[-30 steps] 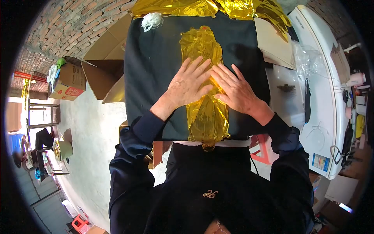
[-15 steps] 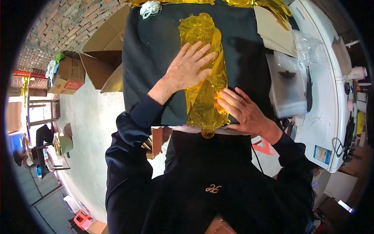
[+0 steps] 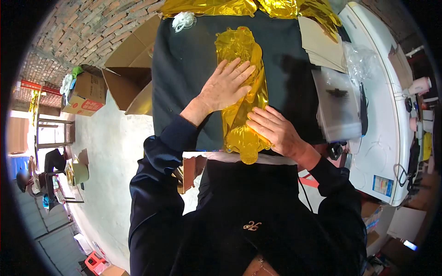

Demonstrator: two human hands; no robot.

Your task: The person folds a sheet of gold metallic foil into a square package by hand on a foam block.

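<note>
A flat, folded gold foil piece (image 3: 234, 50), which looks like an uninflated foil balloon, lies lengthwise on the black-covered table (image 3: 184, 64). Its rounded tab hangs a little past the near edge. My left hand (image 3: 225, 87) rests palm down across its middle, fingers stretched and slightly apart. Lower down, my right hand (image 3: 278, 133) lies over the foil's right edge with extended fingers on the surface; its thumb is mostly hidden.
More gold foil (image 3: 212, 7) lies along the far edge, near a bundle of white string (image 3: 184, 21). At right are cardboard sheets (image 3: 321, 43), clear plastic bags (image 3: 340, 108) and a white appliance (image 3: 382, 115). An open cardboard box (image 3: 126, 85) stands left.
My right hand has moved left and further onto the foil, its fingers now flatter. The near end of the foil lies smoother and more spread. My left hand stays on the foil's middle.
</note>
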